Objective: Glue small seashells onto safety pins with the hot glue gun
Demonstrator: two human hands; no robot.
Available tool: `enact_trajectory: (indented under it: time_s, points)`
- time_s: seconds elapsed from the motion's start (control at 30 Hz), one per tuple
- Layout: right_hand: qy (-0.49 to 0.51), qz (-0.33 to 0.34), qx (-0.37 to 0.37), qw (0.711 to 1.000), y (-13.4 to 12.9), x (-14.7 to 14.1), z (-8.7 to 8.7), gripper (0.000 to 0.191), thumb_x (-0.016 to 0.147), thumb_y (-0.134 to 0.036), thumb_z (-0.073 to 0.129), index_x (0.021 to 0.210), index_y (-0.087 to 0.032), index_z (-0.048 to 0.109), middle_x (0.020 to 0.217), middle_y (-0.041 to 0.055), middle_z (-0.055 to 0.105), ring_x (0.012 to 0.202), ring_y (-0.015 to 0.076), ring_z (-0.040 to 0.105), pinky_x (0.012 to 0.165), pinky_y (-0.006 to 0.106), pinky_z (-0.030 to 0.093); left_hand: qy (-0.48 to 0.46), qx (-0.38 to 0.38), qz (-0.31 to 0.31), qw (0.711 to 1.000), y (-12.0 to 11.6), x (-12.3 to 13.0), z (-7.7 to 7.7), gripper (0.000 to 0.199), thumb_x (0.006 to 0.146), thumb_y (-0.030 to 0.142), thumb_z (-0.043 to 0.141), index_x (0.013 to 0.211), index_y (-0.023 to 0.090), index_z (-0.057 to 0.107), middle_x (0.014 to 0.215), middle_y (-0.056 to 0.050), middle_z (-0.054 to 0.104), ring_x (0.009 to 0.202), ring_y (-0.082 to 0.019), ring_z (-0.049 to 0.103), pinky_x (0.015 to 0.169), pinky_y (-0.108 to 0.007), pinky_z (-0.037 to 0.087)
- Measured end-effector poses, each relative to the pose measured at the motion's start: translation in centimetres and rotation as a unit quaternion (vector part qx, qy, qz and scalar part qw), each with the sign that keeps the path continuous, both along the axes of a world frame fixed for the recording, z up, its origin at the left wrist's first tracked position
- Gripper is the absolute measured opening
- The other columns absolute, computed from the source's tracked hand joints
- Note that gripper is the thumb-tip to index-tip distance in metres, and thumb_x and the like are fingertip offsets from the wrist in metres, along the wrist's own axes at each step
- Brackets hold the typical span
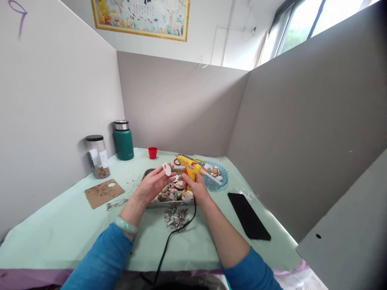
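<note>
My left hand point(152, 183) holds a small white piece with a red mark point(167, 169), perhaps a shell, at its fingertips. In my right hand point(196, 186) is a yellow hot glue gun point(189, 166), gripped by its handle, with a clear glue stick point(211, 177) jutting from its back end. The gun's nozzle points left, a little above and beside the white piece. Below both hands lies a metal tray point(172, 204) of shells and pebbles point(172, 193). The black cord point(167, 241) runs from the gun down over the table's front edge.
Metal clips point(176, 218) lie heaped before the tray. A blue glass dish point(224, 176) with shells stands right, near a black flat slab point(249, 216). Leftward are a brown board point(102, 194), a jar point(98, 157), a green flask point(123, 143) and a red cup point(152, 153). Grey partitions point(181, 108) enclose the table.
</note>
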State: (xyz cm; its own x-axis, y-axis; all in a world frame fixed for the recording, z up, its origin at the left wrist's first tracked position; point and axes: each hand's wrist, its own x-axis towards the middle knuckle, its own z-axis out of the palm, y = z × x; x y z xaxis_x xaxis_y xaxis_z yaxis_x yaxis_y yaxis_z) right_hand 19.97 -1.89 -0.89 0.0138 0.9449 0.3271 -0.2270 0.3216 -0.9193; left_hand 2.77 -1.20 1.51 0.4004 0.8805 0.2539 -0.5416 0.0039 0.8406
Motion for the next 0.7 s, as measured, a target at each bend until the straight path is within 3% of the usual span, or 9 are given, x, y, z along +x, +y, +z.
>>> enact_trajectory:
  time_s: [0.17,0.43,0.7]
  points:
    - [0.012,0.018,0.003,1.0,-0.13,0.31,-0.01,0.036,0.071,-0.044,0.066,0.096,-0.017,0.059,0.074,0.0006,0.063,0.047,0.0072,0.046,0.043,0.021,0.038,-0.051,-0.041,-0.018,0.998,0.02,-0.54,0.36,0.027,0.085,0.018,0.051,0.111,0.014,0.059,0.114,-0.013,0.063,0.084,-0.017,0.064,0.077,-0.03,0.051]
    - [-0.014,0.033,0.011,0.999,-0.56,0.21,0.37,0.031,0.072,-0.045,0.065,0.086,-0.018,0.061,0.085,0.0037,0.063,0.052,0.0084,0.048,0.042,0.021,0.039,-0.07,-0.09,0.011,0.993,0.65,-0.59,0.09,0.026,0.089,0.024,0.046,0.108,0.013,0.06,0.107,-0.012,0.066,0.083,-0.016,0.065,0.082,-0.032,0.052]
    - [-0.044,-0.001,0.001,0.999,-0.4,0.24,0.06,0.032,0.072,-0.049,0.064,0.085,-0.02,0.06,0.059,-0.0011,0.056,0.045,0.0097,0.044,0.042,0.024,0.038,-0.056,-0.092,0.025,0.994,0.85,-0.73,-0.15,0.024,0.086,0.024,0.05,0.107,0.015,0.059,0.102,-0.011,0.068,0.078,-0.016,0.067,0.079,-0.032,0.053]
